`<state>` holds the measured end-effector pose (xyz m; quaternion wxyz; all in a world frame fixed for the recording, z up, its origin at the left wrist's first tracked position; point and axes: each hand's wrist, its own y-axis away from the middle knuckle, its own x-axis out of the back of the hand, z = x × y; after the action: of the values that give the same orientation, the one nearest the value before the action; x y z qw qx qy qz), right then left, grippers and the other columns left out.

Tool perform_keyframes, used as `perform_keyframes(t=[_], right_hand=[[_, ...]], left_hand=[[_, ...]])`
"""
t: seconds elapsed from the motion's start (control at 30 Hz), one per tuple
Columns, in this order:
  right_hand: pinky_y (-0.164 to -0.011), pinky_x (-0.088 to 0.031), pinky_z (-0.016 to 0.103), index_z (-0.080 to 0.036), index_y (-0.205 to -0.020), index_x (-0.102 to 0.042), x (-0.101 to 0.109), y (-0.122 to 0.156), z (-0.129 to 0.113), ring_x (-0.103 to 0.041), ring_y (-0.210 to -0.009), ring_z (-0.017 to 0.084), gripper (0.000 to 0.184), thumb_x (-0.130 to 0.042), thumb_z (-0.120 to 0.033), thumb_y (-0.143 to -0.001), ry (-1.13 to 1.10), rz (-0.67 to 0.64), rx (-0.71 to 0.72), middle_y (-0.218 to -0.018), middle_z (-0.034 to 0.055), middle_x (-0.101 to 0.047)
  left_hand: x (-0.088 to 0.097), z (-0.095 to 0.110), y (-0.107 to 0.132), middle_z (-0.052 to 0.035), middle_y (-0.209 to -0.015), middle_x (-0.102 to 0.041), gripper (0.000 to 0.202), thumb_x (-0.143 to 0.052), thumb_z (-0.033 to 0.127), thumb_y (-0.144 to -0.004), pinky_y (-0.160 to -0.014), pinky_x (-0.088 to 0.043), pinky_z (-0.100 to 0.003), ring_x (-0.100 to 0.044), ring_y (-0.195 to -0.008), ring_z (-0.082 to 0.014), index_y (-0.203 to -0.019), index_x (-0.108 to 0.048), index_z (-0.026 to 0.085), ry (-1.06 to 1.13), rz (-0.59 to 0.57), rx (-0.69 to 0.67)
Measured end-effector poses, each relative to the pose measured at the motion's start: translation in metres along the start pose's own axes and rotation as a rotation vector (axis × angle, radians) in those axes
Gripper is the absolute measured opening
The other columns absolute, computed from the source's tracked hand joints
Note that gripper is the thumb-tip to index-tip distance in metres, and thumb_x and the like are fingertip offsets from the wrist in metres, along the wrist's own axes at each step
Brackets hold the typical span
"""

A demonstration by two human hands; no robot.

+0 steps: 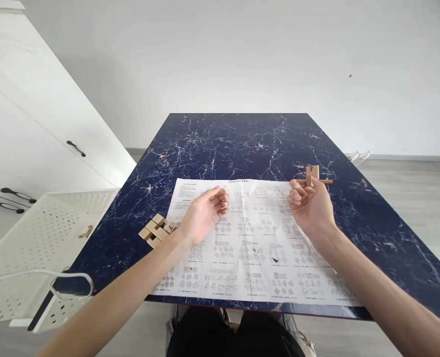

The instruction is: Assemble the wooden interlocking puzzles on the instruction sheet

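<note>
My left hand (205, 213) hovers over the printed paper sheet (242, 248). Its fingers are loosely curled and apart, with nothing between them. Left of that wrist, partly behind it, a cluster of notched wooden puzzle pieces (156, 230) lies at the sheet's edge, one marked with a 3. My right hand (312, 206) is over the sheet's right side, fingers bent and apart from the thumb. Just beyond it are a wooden puzzle block (312, 171) with a 3 and a thin wooden bar (327, 181) crossing it. Whether my thumb touches that block is unclear.
The dark blue marble-patterned table (227, 144) stands near a white wall. At left are a white cabinet (48, 124) and a white perforated basket (48, 233); a small wooden piece (86, 232) shows inside the basket. My legs (234, 332) are below the front edge.
</note>
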<state>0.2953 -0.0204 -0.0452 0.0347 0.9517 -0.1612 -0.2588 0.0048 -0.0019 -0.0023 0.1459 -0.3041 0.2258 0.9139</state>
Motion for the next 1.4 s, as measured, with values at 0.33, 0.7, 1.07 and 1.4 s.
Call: perform_keyframes(t=[0.33,0.7,1.07,1.4], right_hand=[[-0.049,-0.038,0.029,-0.024,-0.084,-0.059,-0.053,0.044,0.0,-0.047,-0.053,0.011,0.033,-0.072,-0.049,-0.1,0.371,-0.22,-0.028,-0.073,-0.0009,-0.06],[-0.054,-0.039,0.03,-0.024,-0.088,-0.06,-0.059,0.056,0.012,-0.05,-0.052,0.013,0.035,-0.06,-0.054,-0.107,0.8,-0.477,0.085,-0.069,-0.0003,-0.064],[-0.054,-0.039,0.031,-0.023,-0.089,-0.059,-0.059,0.056,0.01,-0.051,-0.053,0.013,0.034,-0.056,-0.051,-0.108,0.849,-0.534,0.105,-0.071,0.0005,-0.065],[-0.057,-0.043,0.031,-0.024,-0.088,-0.058,-0.056,0.049,0.01,-0.052,-0.054,0.014,0.038,-0.057,-0.057,-0.107,0.797,-0.486,0.098,-0.069,-0.0011,-0.064]], left_hand=[[-0.01,0.008,0.053,-0.007,-0.1,-0.07,0.02,-0.064,0.041,-0.105,-0.088,-0.05,-0.037,-0.064,-0.094,-0.0238,-0.1,-0.07,0.022,-1.057,-0.151,-0.399],[0.088,0.006,0.12,-0.0218,-0.161,-0.046,0.088,-0.071,0.067,-0.09,-0.118,-0.042,-0.068,-0.044,-0.148,-0.0469,-0.157,-0.037,0.022,-1.787,0.635,-0.6],[0.086,0.013,0.107,-0.0175,-0.141,-0.068,0.064,-0.069,0.059,-0.097,-0.114,-0.049,-0.06,-0.061,-0.135,-0.0423,-0.145,-0.053,0.021,-1.756,0.631,-0.636],[-0.003,0.002,0.032,-0.0115,-0.149,-0.062,0.072,-0.079,0.058,-0.096,-0.111,-0.055,-0.051,-0.062,-0.136,-0.0349,-0.154,-0.046,0.032,-1.597,-0.226,-0.552]])
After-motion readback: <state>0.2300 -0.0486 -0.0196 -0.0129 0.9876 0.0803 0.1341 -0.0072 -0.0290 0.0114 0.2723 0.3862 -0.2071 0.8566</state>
